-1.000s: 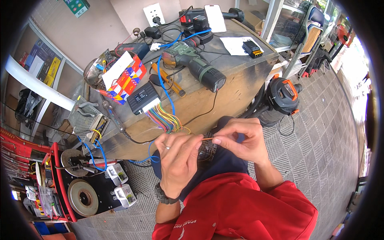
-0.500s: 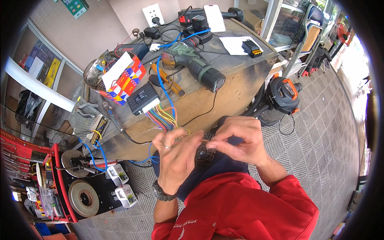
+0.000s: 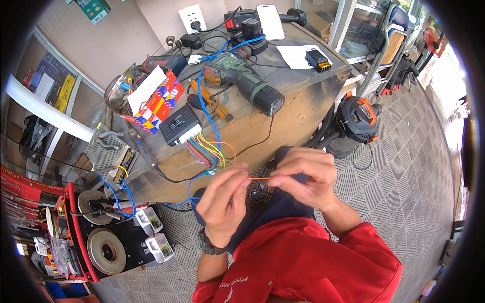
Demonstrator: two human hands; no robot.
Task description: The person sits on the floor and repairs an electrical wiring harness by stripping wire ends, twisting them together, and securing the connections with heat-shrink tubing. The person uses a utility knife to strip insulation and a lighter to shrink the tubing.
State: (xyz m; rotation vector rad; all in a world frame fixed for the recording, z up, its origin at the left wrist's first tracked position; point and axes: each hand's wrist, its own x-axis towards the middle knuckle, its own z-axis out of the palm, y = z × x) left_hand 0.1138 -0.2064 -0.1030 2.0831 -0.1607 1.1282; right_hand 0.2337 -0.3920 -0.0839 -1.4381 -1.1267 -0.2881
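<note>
My left hand (image 3: 222, 202), with a watch on the wrist, pinches an orange wire (image 3: 259, 178) between thumb and fingers. The thumb and forefinger of my right hand (image 3: 305, 177) close on the wire's other end, so a short stretch shows between the hands. An orange lead also runs from the black control box (image 3: 180, 124) down to my left fingertips. That box lies at the bench's front edge, and its bundle of coloured wires (image 3: 214, 151) hangs over the edge from a white connector. Whether the wire tip is bare is hidden by my right fingers.
On the bench (image 3: 298, 108) lie a green cordless drill (image 3: 242, 81), orange-handled pliers (image 3: 214, 103), a soldering iron (image 3: 144, 146), a patterned box (image 3: 159, 101) and a phone (image 3: 270, 22). A vacuum cleaner (image 3: 353, 123) stands right, a red-framed tool cart (image 3: 76, 232) left.
My left fingers have straightened and lie closer together. More of the orange wire shows between my hands, and the right hand has shifted slightly right.
</note>
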